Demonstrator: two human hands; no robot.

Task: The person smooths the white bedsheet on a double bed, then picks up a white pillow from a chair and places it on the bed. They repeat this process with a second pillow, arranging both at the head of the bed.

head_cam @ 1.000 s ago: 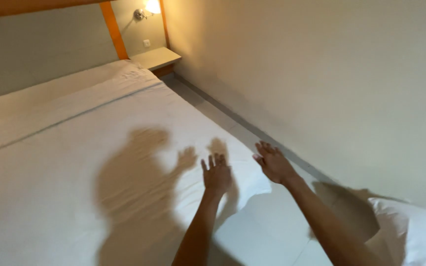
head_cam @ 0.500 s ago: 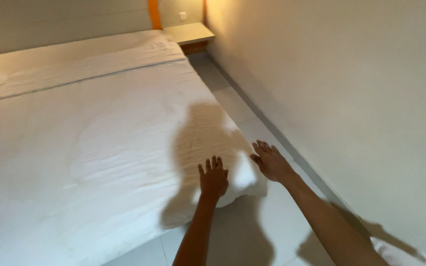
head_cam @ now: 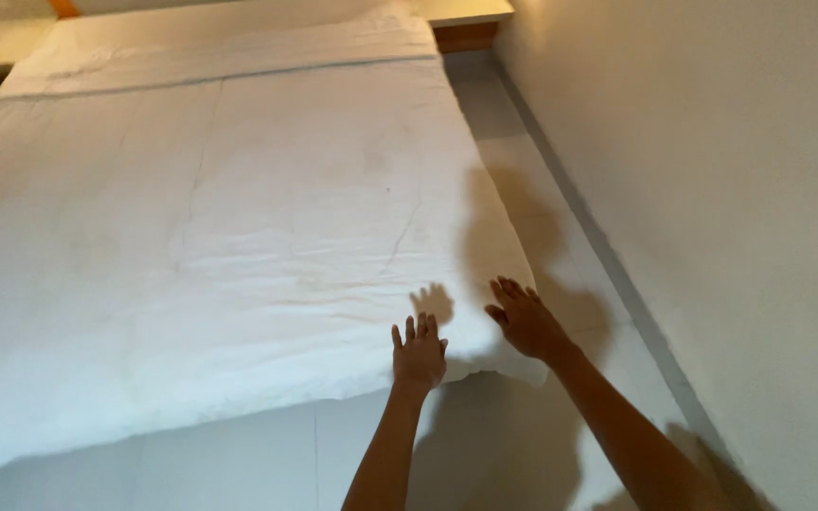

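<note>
Bedcover (head_cam: 239,218), white and lightly creased, lies spread flat over the bed and reaches down to the foot edge nearest you, where its hem hangs just past the mattress above the pale tiled floor (head_cam: 239,454). You have both hands out over its near right corner, and neither holds anything. Your left hand (head_cam: 419,352) is flat, palm down, fingers spread a little, over the hem; whether it actually presses the cloth or hovers just above it, you cannot tell from this view. Your right hand (head_cam: 525,320) is just beside it, nearer the corner and the wall (head_cam: 712,189), fingers loosely open and slightly curled. That flat, open posture suits smoothing or pressing cloth more than gripping it (nothing is pinched). The 2 hands sit close together, so nearly all of the cover stretches away ahead of you and to your left. A folded band crosses the cover near the head end, and a small bedside shelf (head_cam: 466,19) stands at the far right corner.
</note>
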